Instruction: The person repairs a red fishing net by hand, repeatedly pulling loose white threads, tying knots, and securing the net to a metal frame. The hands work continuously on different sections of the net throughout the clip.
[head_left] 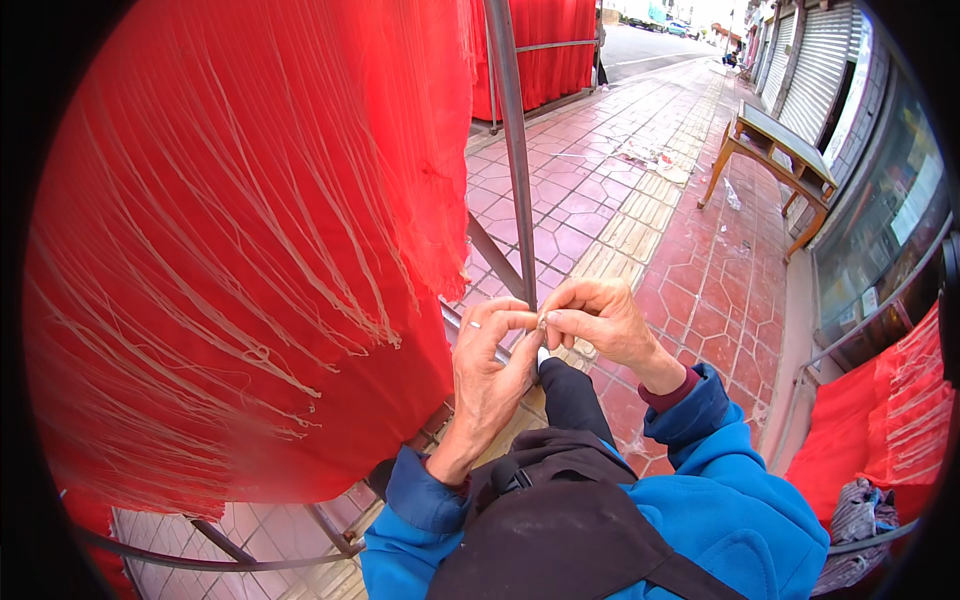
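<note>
Head view: mid-frame, I see left hand (488,362) and right hand (608,325) apparently pinching a tiny item (542,323); red cloth (250,240), left.

Along the right we see a wooden table (785,138) with a greyish top, standing at a slant on the pavement (705,300) of reddish tiles, with a shop window (885,225) just beyond it and a ribbed metal shutter (815,70) behind. A pale yellow strip (628,228) runs up through the tiles, and we find litter (655,160) scattered partly across it, with a white scrap (732,195) near the table's legs. Farther off we make out a grey road (645,48) with small cars (678,28), and at our lower right a crumpled grey bundle (858,525).
</note>
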